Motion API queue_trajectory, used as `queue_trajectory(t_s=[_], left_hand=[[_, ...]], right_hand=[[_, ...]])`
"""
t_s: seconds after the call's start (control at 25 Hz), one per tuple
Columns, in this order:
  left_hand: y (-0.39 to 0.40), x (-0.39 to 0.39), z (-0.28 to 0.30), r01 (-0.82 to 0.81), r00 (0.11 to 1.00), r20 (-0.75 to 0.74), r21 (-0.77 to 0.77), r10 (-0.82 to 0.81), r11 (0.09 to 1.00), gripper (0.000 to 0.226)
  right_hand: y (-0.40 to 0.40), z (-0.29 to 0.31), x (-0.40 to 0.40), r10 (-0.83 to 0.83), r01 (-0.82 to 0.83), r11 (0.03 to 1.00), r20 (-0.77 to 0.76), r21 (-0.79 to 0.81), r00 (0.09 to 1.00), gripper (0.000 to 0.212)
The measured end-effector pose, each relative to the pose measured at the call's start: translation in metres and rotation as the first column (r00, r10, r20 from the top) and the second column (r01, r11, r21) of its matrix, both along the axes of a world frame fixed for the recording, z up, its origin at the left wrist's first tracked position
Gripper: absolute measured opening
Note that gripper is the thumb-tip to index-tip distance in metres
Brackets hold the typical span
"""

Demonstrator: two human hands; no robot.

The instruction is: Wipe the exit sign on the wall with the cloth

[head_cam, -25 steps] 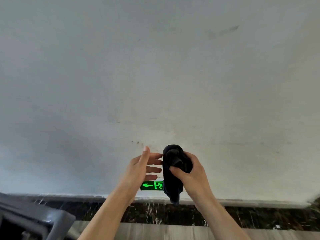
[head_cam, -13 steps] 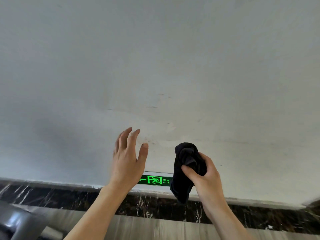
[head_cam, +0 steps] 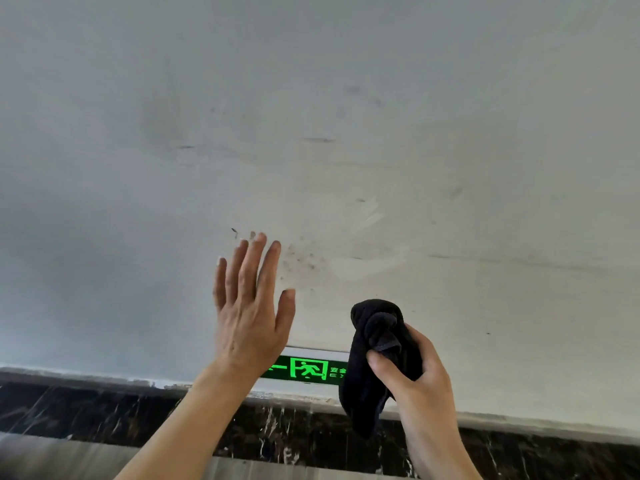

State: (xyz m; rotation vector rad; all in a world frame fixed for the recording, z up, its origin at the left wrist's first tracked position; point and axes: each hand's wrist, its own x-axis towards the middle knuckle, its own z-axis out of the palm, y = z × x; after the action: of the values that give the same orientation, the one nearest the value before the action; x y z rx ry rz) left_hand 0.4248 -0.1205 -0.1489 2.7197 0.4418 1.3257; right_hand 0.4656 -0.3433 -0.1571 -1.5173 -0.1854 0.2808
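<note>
Currently right hand (head_cam: pixel 412 368) grips bunched cloth (head_cam: pixel 375 362), exit sign (head_cam: pixel 308 369) just left of it, lying horizontal; left hand (head_cam: pixel 251 320) open, empty.

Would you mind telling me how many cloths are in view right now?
1. The black cloth is bunched in the right hand, overlapping the right end of the exit sign. The left hand holds none.

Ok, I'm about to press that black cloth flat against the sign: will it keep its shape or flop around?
Probably floppy: the black cloth is bunched in the right hand and its free end hangs limp below the grip. It looks soft and light, held by a few fingers alone. It should mould to the exit sign rather than stay flat, so bunching it tighter may help.
</note>
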Motion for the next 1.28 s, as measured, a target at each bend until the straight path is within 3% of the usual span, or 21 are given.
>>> queue_trajectory(t_s=[0.4,0.68,1.08,1.28], left_hand=[[0.063,0.066,-0.086,0.096,0.993,0.032,0.324,-0.113,0.941,0.059],[0.103,0.095,-0.121,0.111,0.990,-0.018,0.691,-0.137,0.714,0.061],[0.149,0.129,-0.120,0.042,0.994,0.017,0.859,-0.110,0.510,0.068],[0.157,0.139,-0.126,0.027,0.984,0.062,0.873,-0.165,0.487,0.065]], right_hand=[[0.043,-0.150,0.024,-0.020,0.019,1.000,0.009,0.022,1.000,0.046],[0.058,-0.227,0.033,-0.026,0.025,1.000,0.091,0.005,0.995,0.048],[0.083,-0.277,0.040,-0.052,0.061,0.996,0.135,-0.062,0.989,0.052],[0.115,-0.282,0.038,-0.093,0.170,0.969,0.375,-0.178,0.922,0.054]])
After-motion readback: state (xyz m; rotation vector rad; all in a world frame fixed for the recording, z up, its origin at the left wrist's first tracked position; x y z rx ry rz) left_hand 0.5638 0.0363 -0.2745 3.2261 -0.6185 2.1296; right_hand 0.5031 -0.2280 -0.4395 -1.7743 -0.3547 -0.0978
